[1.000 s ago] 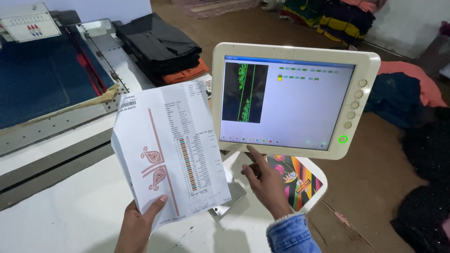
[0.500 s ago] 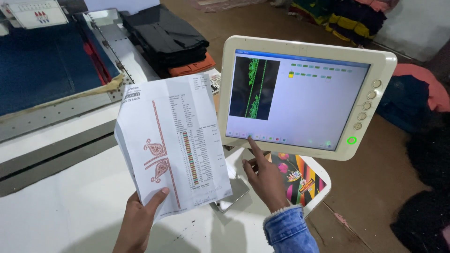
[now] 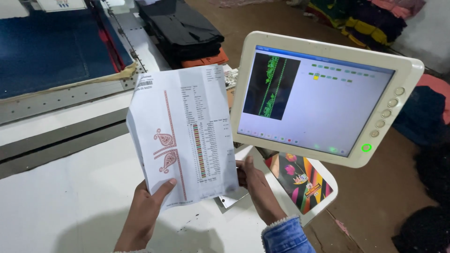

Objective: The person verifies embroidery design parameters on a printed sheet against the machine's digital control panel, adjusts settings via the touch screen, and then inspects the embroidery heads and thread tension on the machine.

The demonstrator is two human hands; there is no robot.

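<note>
Both hands hold a printed sheet up beside a touchscreen panel.

Nearest, the left hand [image 3: 143, 213] rises from the bottom edge, wrist bent back, thumb pressed on the front of the printed design sheet [image 3: 185, 136] at its lower left corner, fingers hidden behind it. To the right, the right hand [image 3: 258, 189], in a denim cuff [image 3: 286, 234], pinches the sheet's lower right edge, thumb tip on the front. The sheet stands tilted above the white table [image 3: 61, 197]. Farther right is the cream control panel screen [image 3: 318, 100]; beyond left, blue fabric in the embroidery frame [image 3: 47, 51] and folded black cloth [image 3: 183, 28].
</note>
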